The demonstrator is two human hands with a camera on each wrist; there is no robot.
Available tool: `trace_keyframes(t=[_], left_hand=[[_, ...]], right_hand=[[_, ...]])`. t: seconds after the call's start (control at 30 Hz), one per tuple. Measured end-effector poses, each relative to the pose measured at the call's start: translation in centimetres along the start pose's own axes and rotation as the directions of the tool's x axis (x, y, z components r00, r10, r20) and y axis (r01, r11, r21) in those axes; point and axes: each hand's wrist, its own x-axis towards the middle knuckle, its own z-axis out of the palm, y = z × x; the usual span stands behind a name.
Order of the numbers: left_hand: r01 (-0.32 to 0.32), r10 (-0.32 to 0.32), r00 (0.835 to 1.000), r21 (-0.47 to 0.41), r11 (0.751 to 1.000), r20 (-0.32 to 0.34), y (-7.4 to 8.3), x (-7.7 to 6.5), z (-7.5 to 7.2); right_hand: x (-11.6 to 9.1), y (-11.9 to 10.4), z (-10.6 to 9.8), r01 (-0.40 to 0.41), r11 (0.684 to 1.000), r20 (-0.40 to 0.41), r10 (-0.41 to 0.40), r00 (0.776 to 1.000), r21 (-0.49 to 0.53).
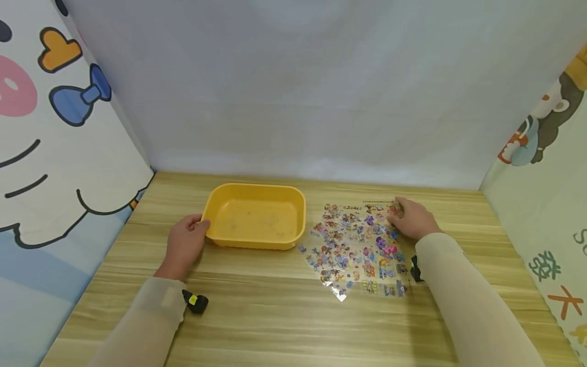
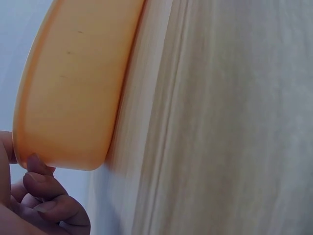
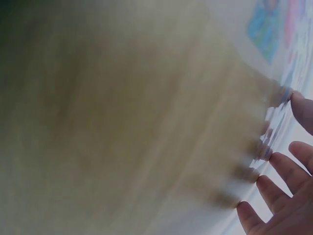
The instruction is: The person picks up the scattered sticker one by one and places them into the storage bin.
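Note:
My left hand (image 1: 185,243) pinches the near left corner of a shallow yellow plastic tray (image 1: 254,243), thumb over the rim and curled fingers beneath it. The left wrist view shows the tray's orange-looking side wall (image 2: 78,98) and the fingers (image 2: 51,196) at its corner. To the right of the tray lie clear sticker sheets (image 1: 353,255), overlapping and printed with small colourful cartoon figures. My right hand (image 1: 416,220) is at their upper right corner. In the right wrist view its fingers (image 3: 288,174) are spread, fingertips down at the sheets' edge and the tabletop.
Everything stands on a wood-grain table (image 1: 284,326). A pale cloth backdrop (image 1: 316,102) rises behind it, with cartoon-printed cloths on the left (image 1: 59,153) and right (image 1: 550,204). Dark wrist devices show at the left cuff (image 1: 197,303) and right cuff (image 1: 416,269).

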Motion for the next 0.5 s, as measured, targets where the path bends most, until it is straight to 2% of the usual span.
trace_keyframes(t=[0.5], left_hand=[[0.017, -0.017, 1.0, -0.001, 1.0, -0.008, 0.01, 0.11, 0.23]], right_hand=[[0.16, -1.02, -0.39, 0.011, 1.0, -0.007, -0.011, 1.0, -0.021]])
